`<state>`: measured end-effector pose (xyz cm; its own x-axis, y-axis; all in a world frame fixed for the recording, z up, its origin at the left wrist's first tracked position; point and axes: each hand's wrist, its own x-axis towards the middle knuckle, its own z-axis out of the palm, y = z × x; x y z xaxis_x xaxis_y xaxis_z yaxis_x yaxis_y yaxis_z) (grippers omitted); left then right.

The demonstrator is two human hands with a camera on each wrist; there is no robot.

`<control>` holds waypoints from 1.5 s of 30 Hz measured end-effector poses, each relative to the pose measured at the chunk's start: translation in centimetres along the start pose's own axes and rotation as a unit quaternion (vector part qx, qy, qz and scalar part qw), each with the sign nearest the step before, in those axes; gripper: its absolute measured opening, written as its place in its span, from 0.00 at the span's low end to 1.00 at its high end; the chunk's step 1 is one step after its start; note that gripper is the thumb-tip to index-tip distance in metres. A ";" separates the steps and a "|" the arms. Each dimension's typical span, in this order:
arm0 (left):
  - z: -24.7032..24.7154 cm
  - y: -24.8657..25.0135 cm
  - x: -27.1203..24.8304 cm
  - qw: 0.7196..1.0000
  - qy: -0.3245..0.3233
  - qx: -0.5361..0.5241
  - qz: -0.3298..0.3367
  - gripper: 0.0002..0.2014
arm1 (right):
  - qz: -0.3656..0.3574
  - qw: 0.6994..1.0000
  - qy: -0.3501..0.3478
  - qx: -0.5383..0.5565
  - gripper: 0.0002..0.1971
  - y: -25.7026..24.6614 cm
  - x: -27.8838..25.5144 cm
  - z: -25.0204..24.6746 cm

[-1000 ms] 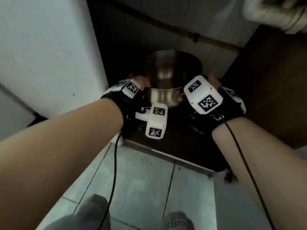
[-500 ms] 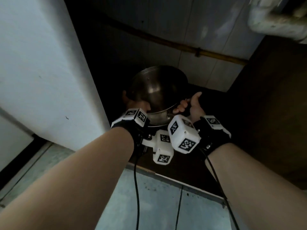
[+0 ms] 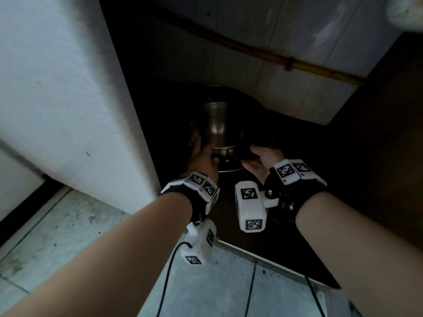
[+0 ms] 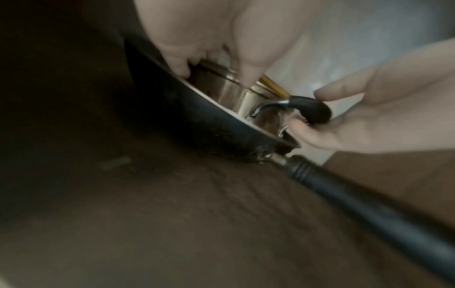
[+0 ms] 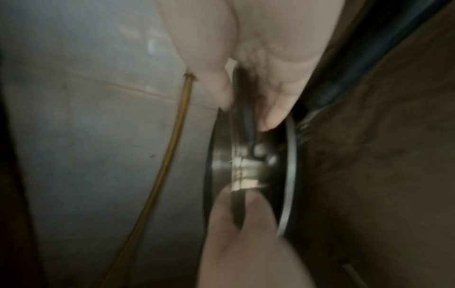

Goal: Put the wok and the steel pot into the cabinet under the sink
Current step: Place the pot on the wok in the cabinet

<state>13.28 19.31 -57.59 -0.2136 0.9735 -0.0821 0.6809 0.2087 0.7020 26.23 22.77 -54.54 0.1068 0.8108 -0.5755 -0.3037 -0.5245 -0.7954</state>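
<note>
Inside dark wok (image 3: 256, 120), shiny steel pot (image 3: 217, 124)

- A thin brass-coloured pipe (image 3: 270, 54) runs across the pale tiled back wall (image 3: 304, 33), beyond the fingertips.
- A white panel (image 3: 59, 92) stands left of the fingers.
- Grey floor tiles (image 3: 206, 287) lie behind the wrists.

Both arms reach forward, left hand (image 3: 202, 160) and right hand (image 3: 263, 162) curled in grip.
</note>
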 end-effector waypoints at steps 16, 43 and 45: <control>1.3 -2.5 -5.3 0.976 -0.104 0.189 -0.012 0.46 | -0.140 0.602 0.007 -0.786 0.24 3.6 -2.8 -6.7; 1.8 3.2 -6.8 0.954 -0.253 0.157 0.037 0.35 | -0.113 0.673 0.143 -0.717 0.30 -0.4 -4.3 -9.8; 0.4 4.7 -6.7 0.950 -0.282 0.136 0.012 0.33 | -0.092 0.690 0.127 -0.706 0.27 -2.1 -5.7 -8.5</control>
<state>18.21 13.84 -54.05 0.1610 0.8574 -0.4888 0.8527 0.1285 0.5063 34.29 17.05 -51.25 0.2374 0.9201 -0.3114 0.9443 -0.2938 -0.1481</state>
